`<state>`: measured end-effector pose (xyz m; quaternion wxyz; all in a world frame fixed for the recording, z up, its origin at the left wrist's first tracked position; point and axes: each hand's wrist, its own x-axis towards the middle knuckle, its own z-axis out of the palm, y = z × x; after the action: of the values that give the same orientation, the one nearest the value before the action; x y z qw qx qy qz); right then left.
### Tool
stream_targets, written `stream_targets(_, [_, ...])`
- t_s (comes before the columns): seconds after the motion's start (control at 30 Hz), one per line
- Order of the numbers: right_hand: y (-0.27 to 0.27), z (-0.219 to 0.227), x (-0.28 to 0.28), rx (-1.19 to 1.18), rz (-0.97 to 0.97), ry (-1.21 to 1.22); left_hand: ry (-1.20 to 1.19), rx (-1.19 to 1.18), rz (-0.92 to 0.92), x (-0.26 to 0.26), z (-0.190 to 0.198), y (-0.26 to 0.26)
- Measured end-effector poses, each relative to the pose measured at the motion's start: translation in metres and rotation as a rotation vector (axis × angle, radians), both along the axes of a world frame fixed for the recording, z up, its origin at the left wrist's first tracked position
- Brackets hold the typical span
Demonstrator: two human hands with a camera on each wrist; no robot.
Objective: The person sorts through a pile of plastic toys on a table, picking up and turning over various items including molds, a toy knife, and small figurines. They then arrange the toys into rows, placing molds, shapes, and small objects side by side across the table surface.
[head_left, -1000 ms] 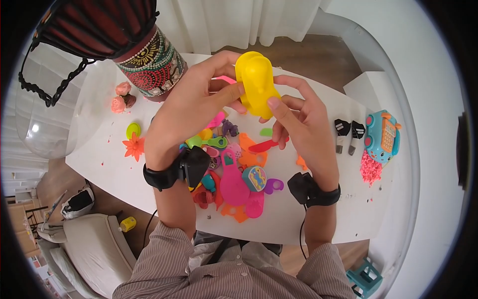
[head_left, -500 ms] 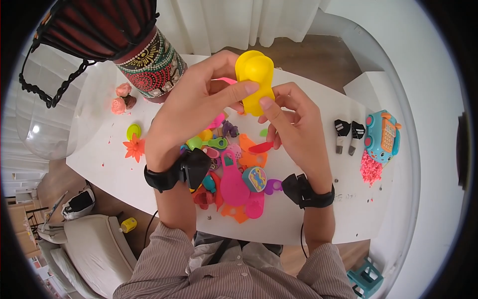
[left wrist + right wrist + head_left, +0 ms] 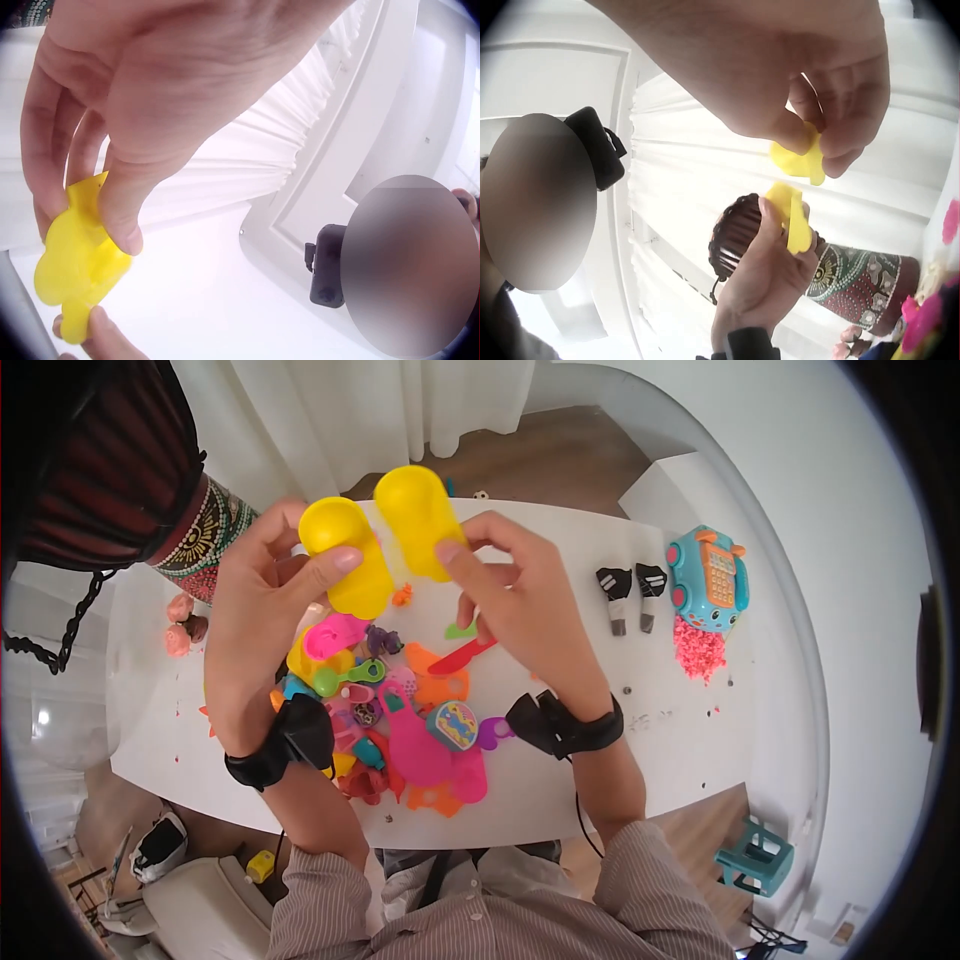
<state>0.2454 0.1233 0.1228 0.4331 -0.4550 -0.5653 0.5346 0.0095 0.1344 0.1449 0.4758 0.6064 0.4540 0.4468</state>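
Observation:
Above the table, my left hand [image 3: 250,600] pinches a yellow plastic mold half [image 3: 365,585], thumb on its face and fingers behind. My right hand [image 3: 530,595] pinches a second yellow mold half [image 3: 412,510] by its lower end, between thumb and fingers. A narrow gap separates the two rounded halves in the head view. Below them on the table lies a heap of toys, with a pink paddle-shaped piece [image 3: 415,745], a green scoop [image 3: 340,677], a red toy knife [image 3: 462,657] and a teal shape with a picture [image 3: 452,725].
At the far left of the white table [image 3: 640,760] stands a patterned drum [image 3: 185,550], with pink flowers [image 3: 178,625] nearby. Toward the right are a blue toy phone [image 3: 707,585], pink crumbs [image 3: 700,650] and two black-and-white pieces [image 3: 615,595].
The yellow mold, earlier held together by both hands, is now two separate halves, one in each hand. Both hands have moved to the left in the head view, which has also shifted.

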Motion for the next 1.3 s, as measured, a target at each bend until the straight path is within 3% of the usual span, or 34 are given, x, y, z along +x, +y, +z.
stream_targets(0.1, [0.003,-0.005,0.020,-0.002,-0.093,-0.009,-0.056,0.002,-0.003,0.002,0.002,-0.001])
stream_targets(0.2, [-0.002,-0.033,0.055,-0.074,-0.186,-0.109,0.048,-0.021,-0.026,0.002,-0.003,0.000])
stream_targets(0.27, [-0.014,-0.058,0.081,-0.224,-0.265,-0.218,0.026,-0.023,-0.020,0.006,-0.003,-0.001])
stream_targets(0.43, [-0.053,-0.102,0.134,-0.377,-0.403,-0.144,0.069,-0.030,-0.069,0.007,-0.003,0.000])
stream_targets(0.7, [-0.059,-0.113,0.120,-0.408,-0.569,-0.186,0.160,-0.044,-0.104,0.012,-0.001,-0.001])
stream_targets(0.77, [-0.069,-0.102,0.108,-0.328,-0.643,-0.529,0.186,-0.029,-0.084,0.008,-0.002,0.001])
stream_targets(0.8, [-0.069,-0.099,0.105,-0.325,-0.646,-0.529,0.184,-0.026,-0.086,0.006,-0.003,0.002])
stream_targets(0.87, [-0.072,-0.095,0.103,-0.180,-0.646,-0.978,0.111,-0.015,-0.085,0.005,-0.007,0.002])
stream_targets(0.9, [-0.070,-0.093,0.104,-0.183,-0.648,-0.979,0.111,-0.017,-0.088,0.005,-0.008,0.002])
stream_targets(0.97, [-0.057,-0.087,0.111,0.115,-0.774,-1.028,0.109,0.000,-0.089,0.005,-0.008,0.002])
stream_targets(1.0, [-0.048,-0.089,0.119,0.116,-0.775,-1.028,0.107,0.002,-0.090,0.005,-0.008,0.002])
stream_targets(1.07, [-0.028,-0.105,0.138,0.426,-0.726,-1.147,0.103,-0.012,-0.098,0.004,-0.007,0.001])
stream_targets(1.1, [-0.020,-0.113,0.144,0.427,-0.727,-1.149,0.102,-0.011,-0.098,0.004,-0.008,0.001])
stream_targets(1.17, [-0.002,-0.119,0.148,0.178,-0.631,-1.033,0.135,0.007,-0.099,0.001,-0.009,0.003])
stream_targets(1.3, [0.014,-0.123,0.151,0.167,-0.652,-0.969,0.152,0.019,-0.081,-0.001,-0.009,0.002])
